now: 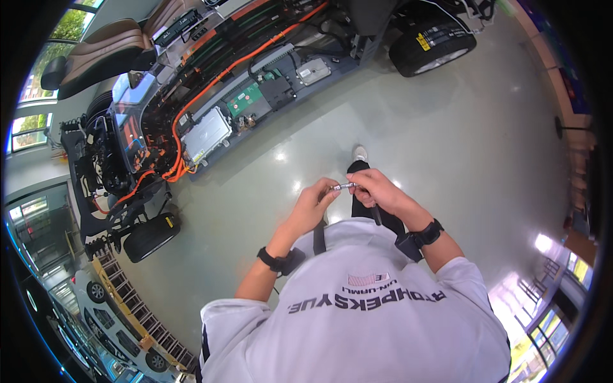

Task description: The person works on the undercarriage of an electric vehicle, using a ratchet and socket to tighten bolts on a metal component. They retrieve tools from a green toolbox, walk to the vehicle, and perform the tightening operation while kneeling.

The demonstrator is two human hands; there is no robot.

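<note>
In front of my body, both hands meet at a small silvery metal cylinder [343, 186] that looks like a tool bit or socket; its exact kind is too small to make out. My left hand [315, 200] pinches its left end between thumb and fingers. My right hand [382, 191] is closed around its right end, and a dark handle-like piece [377, 214] sticks out below those fingers. Whether that piece joins the metal cylinder is hidden by the hand. Black bands with dark boxes sit on both wrists.
Ahead and left stands an opened vehicle chassis with orange cables [175, 131], a silver box [207, 135], a green circuit board [248, 101] and a seat [105, 51]. Its tires [434, 51] rest on the grey floor [268, 185]. A ladder [137, 306] and a white car [105, 319] are at lower left.
</note>
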